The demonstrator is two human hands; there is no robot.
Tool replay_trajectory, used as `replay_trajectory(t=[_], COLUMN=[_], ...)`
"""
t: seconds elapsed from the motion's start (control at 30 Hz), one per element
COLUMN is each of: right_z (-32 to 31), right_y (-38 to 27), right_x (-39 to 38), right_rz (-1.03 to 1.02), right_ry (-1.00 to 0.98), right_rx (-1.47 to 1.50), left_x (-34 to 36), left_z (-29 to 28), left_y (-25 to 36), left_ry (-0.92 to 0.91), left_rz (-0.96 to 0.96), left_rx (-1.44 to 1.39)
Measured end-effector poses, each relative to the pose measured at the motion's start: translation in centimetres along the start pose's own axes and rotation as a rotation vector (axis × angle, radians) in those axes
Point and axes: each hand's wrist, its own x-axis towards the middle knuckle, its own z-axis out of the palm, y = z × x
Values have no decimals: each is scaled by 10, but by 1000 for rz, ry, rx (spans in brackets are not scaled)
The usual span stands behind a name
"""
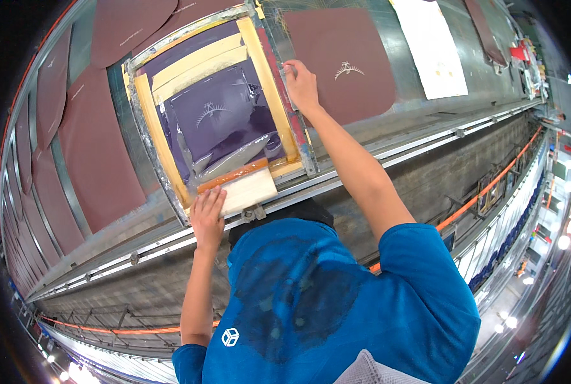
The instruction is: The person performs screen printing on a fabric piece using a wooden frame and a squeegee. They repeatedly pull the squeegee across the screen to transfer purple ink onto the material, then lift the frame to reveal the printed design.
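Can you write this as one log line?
left hand: on left end of squeegee; right hand: at right side of screen frame; ink: smeared inside frame; right of frame: maroon piece, pale print

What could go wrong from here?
Grey ink lies just beyond the squeegee; if the left hand slips, it might smear.
The right hand, at the screen frame's right edge, could nudge it askew.
The printed maroon piece is close by; a stray touch might mark it.
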Motion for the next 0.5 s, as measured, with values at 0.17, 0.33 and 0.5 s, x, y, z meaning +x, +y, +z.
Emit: replay_trajectory(t=[0.17, 0.33, 0.5], right_z=[-36, -74, -13], right_y=[8, -65, -126], right_x=[-1, 19, 52], right_rz=[-9, -573, -430], right_ry=[-118, -305, -881], right_rx=[-212, -572, -689], left_x=[32, 158, 249], left_z=[13, -25, -54], left_y=[11, -7, -47], left_ry=[65, -39, -54], left_rz=[-2, -217, -176], left_rx=[70, -52, -113])
